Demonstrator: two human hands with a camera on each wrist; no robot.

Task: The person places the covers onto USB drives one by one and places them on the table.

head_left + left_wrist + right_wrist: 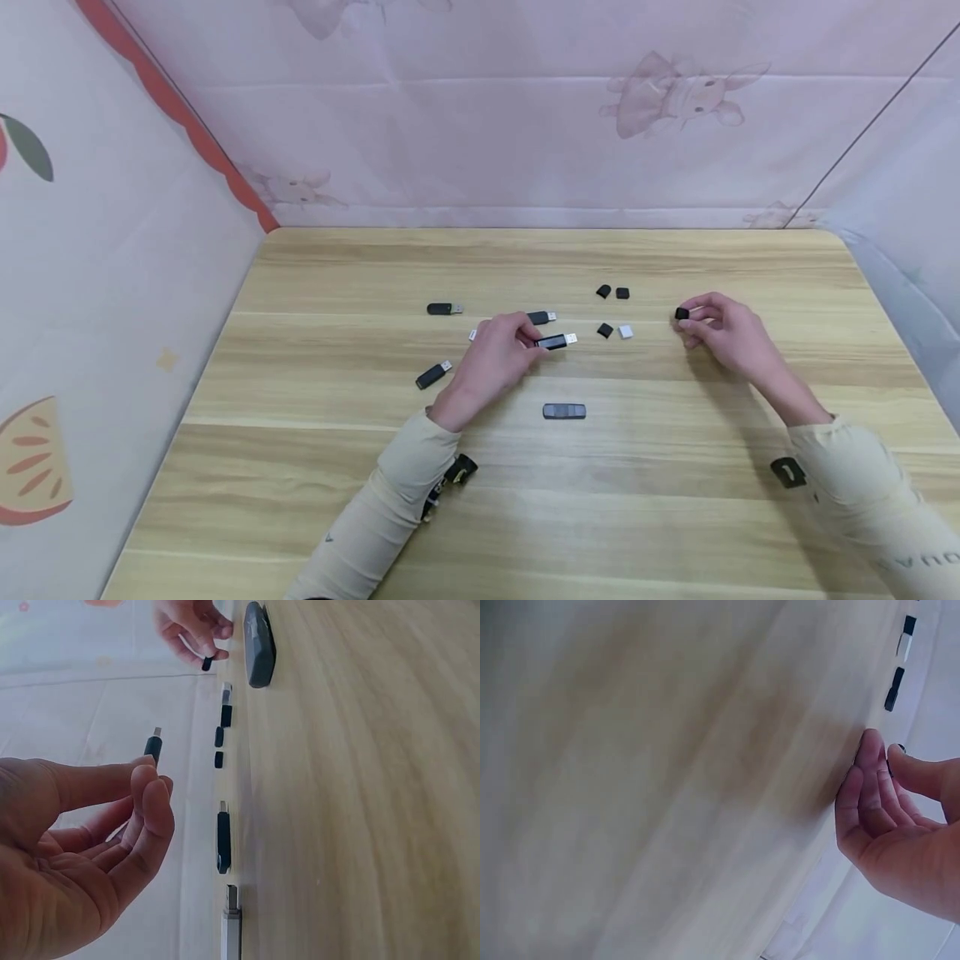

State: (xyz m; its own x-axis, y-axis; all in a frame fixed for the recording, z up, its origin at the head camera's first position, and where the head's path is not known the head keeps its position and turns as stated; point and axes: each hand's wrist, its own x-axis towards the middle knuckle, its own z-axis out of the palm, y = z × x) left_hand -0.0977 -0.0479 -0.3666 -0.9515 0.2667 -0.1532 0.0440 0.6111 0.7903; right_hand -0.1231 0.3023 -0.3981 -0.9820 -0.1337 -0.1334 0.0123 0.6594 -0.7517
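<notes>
My left hand pinches a black USB stick by its rear end, its metal plug pointing right. In the left wrist view the stick is held above the table between thumb and fingers. To the right, my right hand pinches a small black USB cap between thumb and fingertips. A gap separates stick and cap. Another uncapped black stick lies just behind the held one. Between the hands are three loose black caps and a white one.
Two black USB sticks lie left of my left hand, plugs bare. A white stick is mostly hidden by that hand. Nearer me lies a dark grey stick with no plug showing. A fabric wall rises behind the wooden table.
</notes>
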